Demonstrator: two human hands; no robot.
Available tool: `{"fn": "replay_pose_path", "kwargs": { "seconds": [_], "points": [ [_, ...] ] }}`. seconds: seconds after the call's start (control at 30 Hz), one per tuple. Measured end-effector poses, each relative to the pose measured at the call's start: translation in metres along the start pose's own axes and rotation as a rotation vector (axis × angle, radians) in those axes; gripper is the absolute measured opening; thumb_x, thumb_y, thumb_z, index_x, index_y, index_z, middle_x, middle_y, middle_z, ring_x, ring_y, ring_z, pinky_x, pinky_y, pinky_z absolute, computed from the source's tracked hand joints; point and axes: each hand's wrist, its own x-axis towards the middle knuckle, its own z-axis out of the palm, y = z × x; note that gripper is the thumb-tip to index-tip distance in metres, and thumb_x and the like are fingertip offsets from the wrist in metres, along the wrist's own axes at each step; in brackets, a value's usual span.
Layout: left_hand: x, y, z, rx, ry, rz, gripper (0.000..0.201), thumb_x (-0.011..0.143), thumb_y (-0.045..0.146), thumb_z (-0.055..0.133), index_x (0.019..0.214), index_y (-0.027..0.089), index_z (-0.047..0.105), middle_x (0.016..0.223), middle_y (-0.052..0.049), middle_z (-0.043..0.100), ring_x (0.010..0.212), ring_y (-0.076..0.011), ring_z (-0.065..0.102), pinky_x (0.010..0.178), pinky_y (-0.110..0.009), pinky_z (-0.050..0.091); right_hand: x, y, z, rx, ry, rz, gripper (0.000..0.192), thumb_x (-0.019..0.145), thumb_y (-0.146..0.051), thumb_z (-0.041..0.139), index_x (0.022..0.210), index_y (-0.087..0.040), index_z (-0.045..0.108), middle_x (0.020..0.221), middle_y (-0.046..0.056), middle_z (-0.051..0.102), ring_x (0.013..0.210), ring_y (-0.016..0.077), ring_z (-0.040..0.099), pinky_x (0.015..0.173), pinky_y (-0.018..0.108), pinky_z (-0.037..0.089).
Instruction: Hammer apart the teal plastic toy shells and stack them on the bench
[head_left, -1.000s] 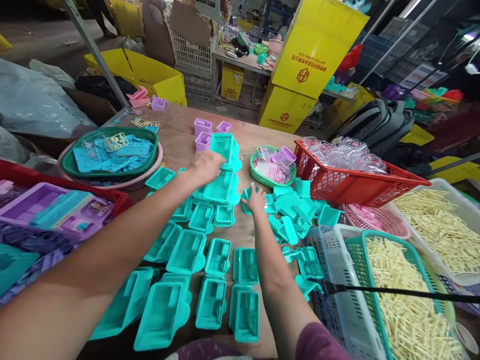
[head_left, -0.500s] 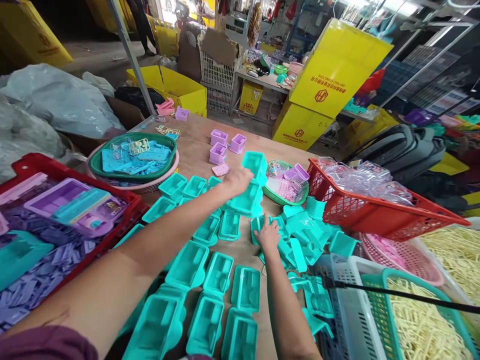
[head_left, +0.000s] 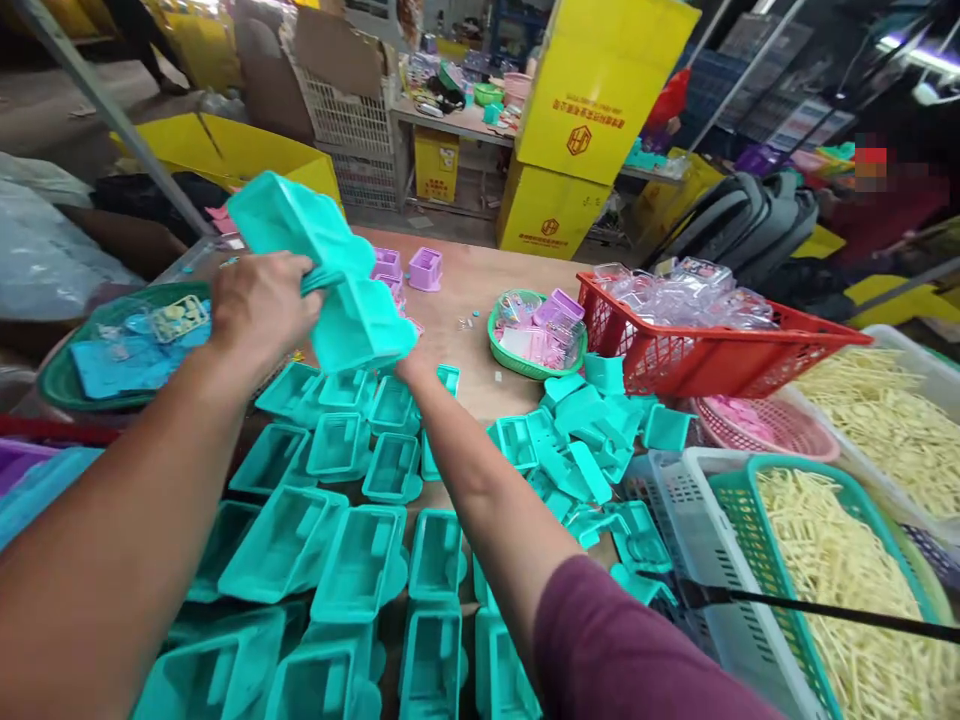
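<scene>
My left hand is closed on a teal plastic toy case with two hollow halves, lifted and tilted above the table. My right hand reaches to the lower right side of that case; its fingers are hidden behind the plastic, so their grip does not show. Below both arms stand rows of similar open teal boxes, some stacked. To the right of my right forearm lies a heap of loose teal parts.
Small purple boxes sit at the far side. A green basket of pink and clear pieces stands beside a red crate of clear plastic. Blue parts fill a basket at left. Cream strips fill baskets at right.
The toy case in my left hand has risen and moved left. My right hand has left the heap of teal parts and reached across to the case. The view has turned right.
</scene>
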Motion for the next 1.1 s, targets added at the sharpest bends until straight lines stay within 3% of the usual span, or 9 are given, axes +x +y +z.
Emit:
{"fn": "replay_pose_path", "kwargs": {
  "seconds": [0.13,0.23,0.37,0.5,0.63,0.73,0.83,0.97,1.1],
  "points": [
    [-0.011,-0.017,0.012,0.000,0.023,-0.008,0.047,0.089,0.042,0.038,0.113,0.014,0.066,0.117,-0.014,0.068,0.098,-0.0311,0.061,0.072,-0.037,0.038,0.013,-0.008,0.002,0.048,-0.012,0.033,0.036,0.100,-0.031,0.042,0.126,-0.013,0.060,0.127,0.014,0.064,0.117,0.0253,0.059,0.100,0.040,0.044],
    [-0.018,-0.029,0.018,0.004,0.001,-0.035,0.047,0.089,0.043,0.038,0.113,0.014,0.066,0.118,-0.014,0.067,0.096,-0.0308,0.062,0.069,-0.036,0.036,0.003,0.009,-0.028,0.059,0.069,0.065,0.035,0.101,-0.023,0.035,0.122,-0.017,0.062,0.125,0.010,0.066,0.114,0.0216,0.060,0.096,0.033,0.046],
    [-0.021,-0.044,0.022,-0.005,-0.038,-0.043,0.045,0.091,0.041,0.038,0.117,0.015,0.064,0.121,-0.014,0.067,0.096,-0.0296,0.061,0.069,-0.035,0.035,-0.044,0.080,-0.088,0.035,0.251,0.287,0.042,0.098,-0.013,0.028,0.126,-0.016,0.058,0.123,0.015,0.064,0.112,0.0241,0.060,0.091,0.034,0.047],
    [-0.018,-0.057,0.024,0.001,-0.057,-0.088,0.047,0.092,0.043,0.035,0.118,0.015,0.063,0.123,-0.012,0.066,0.097,-0.0278,0.059,0.072,-0.034,0.036,-0.121,0.161,-0.115,-0.047,0.445,0.596,0.045,0.094,-0.018,0.035,0.133,-0.005,0.051,0.133,0.030,0.050,0.126,0.0420,0.047,0.092,0.054,0.044],
    [-0.011,-0.059,0.022,-0.035,-0.047,-0.147,0.046,0.091,0.041,0.037,0.117,0.014,0.064,0.123,-0.014,0.065,0.096,-0.0287,0.056,0.074,-0.035,0.036,-0.159,0.164,-0.078,-0.131,0.391,0.414,0.047,0.097,-0.033,0.035,0.134,-0.008,0.052,0.132,0.027,0.049,0.126,0.0376,0.045,0.098,0.050,0.042],
    [-0.009,-0.056,0.016,-0.043,-0.035,-0.138,0.046,0.092,0.042,0.037,0.116,0.013,0.063,0.120,-0.013,0.065,0.093,-0.0269,0.054,0.074,-0.035,0.035,-0.143,0.128,-0.034,-0.133,0.157,0.105,0.037,0.097,-0.036,0.042,0.125,-0.023,0.062,0.126,0.012,0.059,0.119,0.0242,0.053,0.099,0.033,0.043],
    [-0.014,-0.058,0.010,-0.017,-0.026,-0.150,0.046,0.092,0.043,0.037,0.114,0.012,0.063,0.119,-0.014,0.066,0.091,-0.0257,0.054,0.072,-0.033,0.034,-0.120,0.106,-0.005,-0.159,0.007,0.047,0.035,0.092,-0.029,0.050,0.123,-0.022,0.065,0.124,0.013,0.063,0.115,0.0247,0.058,0.093,0.033,0.046],
    [-0.026,-0.075,0.005,0.010,-0.030,-0.152,0.045,0.091,0.043,0.039,0.116,0.014,0.063,0.120,-0.015,0.066,0.093,-0.0274,0.057,0.071,-0.034,0.034,-0.124,0.125,0.008,-0.232,-0.175,0.026,0.031,0.078,-0.018,0.059,0.105,-0.021,0.074,0.112,0.014,0.070,0.108,0.0290,0.064,0.088,0.038,0.050],
    [-0.039,-0.099,0.003,0.002,-0.040,-0.222,0.046,0.092,0.043,0.038,0.118,0.013,0.062,0.122,-0.015,0.065,0.099,-0.0290,0.058,0.076,-0.035,0.037,-0.149,0.153,0.015,-0.309,-0.180,0.019,0.039,0.074,-0.013,0.058,0.108,-0.026,0.073,0.117,0.017,0.067,0.112,0.0326,0.062,0.089,0.045,0.051]
  ]
}}
